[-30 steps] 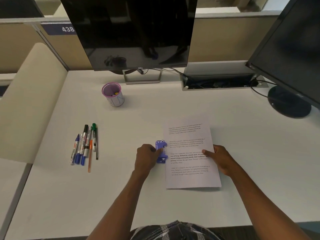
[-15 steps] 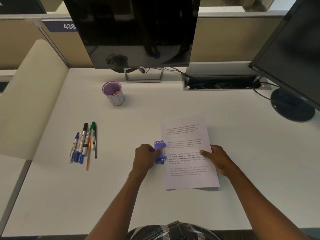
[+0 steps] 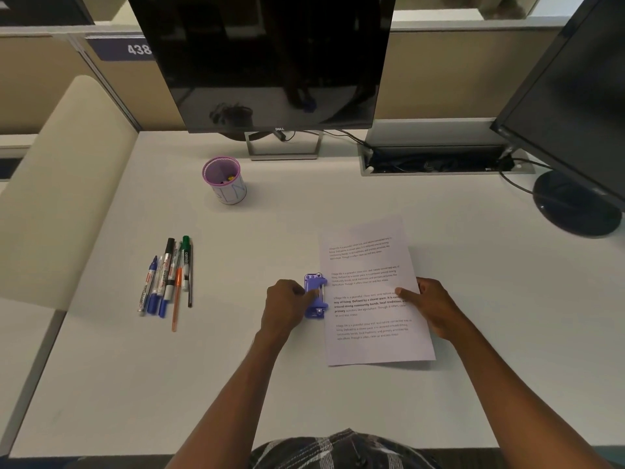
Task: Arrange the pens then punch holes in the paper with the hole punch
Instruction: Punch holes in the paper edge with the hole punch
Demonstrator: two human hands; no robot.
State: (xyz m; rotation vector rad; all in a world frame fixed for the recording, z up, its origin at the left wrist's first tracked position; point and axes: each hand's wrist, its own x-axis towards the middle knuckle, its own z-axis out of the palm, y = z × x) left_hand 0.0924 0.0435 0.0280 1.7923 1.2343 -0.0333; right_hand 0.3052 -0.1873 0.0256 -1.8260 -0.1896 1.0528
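Observation:
A printed sheet of paper lies on the white desk. A small blue hole punch sits at the paper's left edge, about midway down. My left hand grips the punch from the left, thumb on its top. My right hand lies flat on the paper's right side, fingers pointing left, holding it down. Several pens and markers lie side by side in a row at the left of the desk.
A purple-rimmed pen cup stands behind the pens. A Dell monitor is at the back centre, a second monitor with round base at the right. A cable tray is between them. A beige partition borders the left.
Both hands stay where they were, left on the punch and right on the paper. Only the camera view has shifted slightly.

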